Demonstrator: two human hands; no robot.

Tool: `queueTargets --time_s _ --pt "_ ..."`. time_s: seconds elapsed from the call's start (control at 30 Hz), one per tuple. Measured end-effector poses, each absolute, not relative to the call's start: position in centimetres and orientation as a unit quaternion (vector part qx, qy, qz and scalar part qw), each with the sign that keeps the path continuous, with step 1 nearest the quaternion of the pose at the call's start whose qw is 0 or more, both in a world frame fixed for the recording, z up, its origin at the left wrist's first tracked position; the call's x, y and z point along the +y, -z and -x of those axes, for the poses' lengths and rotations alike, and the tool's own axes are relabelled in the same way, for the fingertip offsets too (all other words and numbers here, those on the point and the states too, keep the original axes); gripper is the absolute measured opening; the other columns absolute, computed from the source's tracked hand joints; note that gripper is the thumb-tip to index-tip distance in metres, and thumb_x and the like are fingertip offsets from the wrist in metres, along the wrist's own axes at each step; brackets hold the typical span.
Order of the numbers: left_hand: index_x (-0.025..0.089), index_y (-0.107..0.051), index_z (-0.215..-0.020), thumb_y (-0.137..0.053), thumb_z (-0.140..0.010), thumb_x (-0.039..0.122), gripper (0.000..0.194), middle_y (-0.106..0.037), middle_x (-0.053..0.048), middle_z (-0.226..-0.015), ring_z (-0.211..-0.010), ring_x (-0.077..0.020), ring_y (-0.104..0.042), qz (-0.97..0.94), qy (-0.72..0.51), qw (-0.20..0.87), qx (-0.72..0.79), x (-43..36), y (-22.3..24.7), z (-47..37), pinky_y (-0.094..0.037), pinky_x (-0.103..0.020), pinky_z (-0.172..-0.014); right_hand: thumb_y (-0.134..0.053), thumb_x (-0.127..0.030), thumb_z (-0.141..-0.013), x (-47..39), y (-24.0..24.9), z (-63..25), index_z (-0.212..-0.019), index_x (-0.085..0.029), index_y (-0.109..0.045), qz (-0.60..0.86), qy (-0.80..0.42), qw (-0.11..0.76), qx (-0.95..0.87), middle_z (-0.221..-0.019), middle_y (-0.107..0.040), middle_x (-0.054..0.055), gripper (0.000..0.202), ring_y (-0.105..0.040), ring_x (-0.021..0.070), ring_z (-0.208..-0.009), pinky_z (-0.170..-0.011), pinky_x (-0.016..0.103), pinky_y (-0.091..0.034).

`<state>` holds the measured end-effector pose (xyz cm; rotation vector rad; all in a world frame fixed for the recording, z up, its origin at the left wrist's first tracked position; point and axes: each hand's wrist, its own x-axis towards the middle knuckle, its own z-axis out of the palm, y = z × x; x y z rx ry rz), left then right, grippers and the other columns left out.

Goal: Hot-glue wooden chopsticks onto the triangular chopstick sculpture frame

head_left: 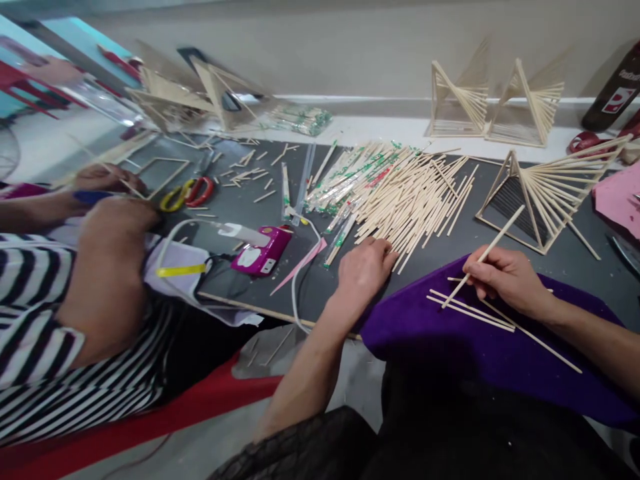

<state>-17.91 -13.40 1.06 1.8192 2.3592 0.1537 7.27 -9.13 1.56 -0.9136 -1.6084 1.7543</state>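
My right hand [500,277] pinches a wooden stick [487,252], tilted over a purple cloth [410,320] with its lower tip near the cloth. Several loose sticks [470,312] lie on that cloth beneath and beside the hand. At the near edge of a large pile of sticks [415,200], my left hand [367,267] rests on the grey table with its fingers bent; whether it grips a stick is hidden. Beyond my right hand stands a fan-shaped stick frame [545,193].
Left of me, a person in a striped top [120,393] works at the table [240,220]. Between us lie a purple power adapter [263,252] and white cable. Scissors [200,191] lie farther left. Two stick frames [460,107] and a bottle [613,87] stand at the back right.
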Motion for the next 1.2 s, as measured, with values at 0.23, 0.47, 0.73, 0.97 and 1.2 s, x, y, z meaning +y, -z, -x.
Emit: queueTargets --time_s 0.23,0.47,0.73,0.97,1.2 --pt "0.018 -0.068 -0.094 -0.053 -0.085 0.025 0.018 -0.069 -0.006 -0.084 -0.078 -0.0188 -0.061 -0.602 -0.072 0.149 0.781 -11.9 -0.5 17.6 -0.04 -0.029 -0.069 -0.062 -0.039 -0.085 -9.2 -0.7 -7.5 -0.077 -0.016 -0.062 0.339 -0.648 0.265 -0.629 -0.067 -0.06 -0.001 0.024 -0.054 0.0066 -0.047 -0.044 0.02 -0.04" --pt "0.018 -0.063 -0.097 -0.052 -0.083 0.021 0.018 -0.068 -0.007 -0.091 -0.082 -0.0191 -0.061 -0.63 -0.063 0.151 0.76 -12.4 -0.5 16.7 -0.041 -0.03 -0.071 -0.059 -0.038 -0.086 -9.5 -0.2 -7.9 -0.077 -0.016 -0.063 0.332 -0.641 0.238 -0.65 -0.068 -0.058 -0.001 0.024 -0.054 0.0068 -0.049 -0.047 0.02 -0.042" --pt "0.021 -0.063 -0.074 -0.054 -0.079 0.029 0.013 -0.066 -0.005 -0.069 -0.063 -0.0187 -0.058 -0.589 -0.024 0.156 0.793 -12.1 -1.2 17.3 -0.032 -0.029 -0.057 -0.058 -0.037 -0.088 -9.5 -0.2 -8.0 -0.078 -0.017 -0.063 0.316 -0.631 0.224 -0.672 -0.068 -0.06 0.0 0.023 -0.055 0.0077 -0.051 -0.05 0.021 -0.042" --pt "0.019 -0.063 -0.071 -0.06 -0.074 0.034 0.015 -0.062 0.0 -0.06 -0.052 -0.0123 -0.051 -0.528 -0.205 0.232 0.791 -11.4 -0.4 19.1 -0.035 -0.024 -0.051 -0.057 -0.037 -0.09 -9.6 0.2 -8.1 -0.079 -0.017 -0.062 0.304 -0.624 0.222 -0.685 -0.069 -0.06 0.0 0.024 -0.056 0.0084 -0.052 -0.051 0.022 -0.043" --pt "0.014 -0.062 -0.073 -0.072 -0.065 0.041 0.03 -0.065 -0.002 -0.063 -0.04 -0.0056 -0.045 -0.376 -0.364 0.478 0.705 -11.8 -0.3 19.1 -0.033 -0.019 -0.038 -0.057 -0.038 -0.09 -9.6 0.1 -8.1 -0.079 -0.017 -0.062 0.306 -0.616 0.22 -0.691 -0.07 -0.06 0.001 0.024 -0.056 0.0084 -0.052 -0.051 0.022 -0.043"
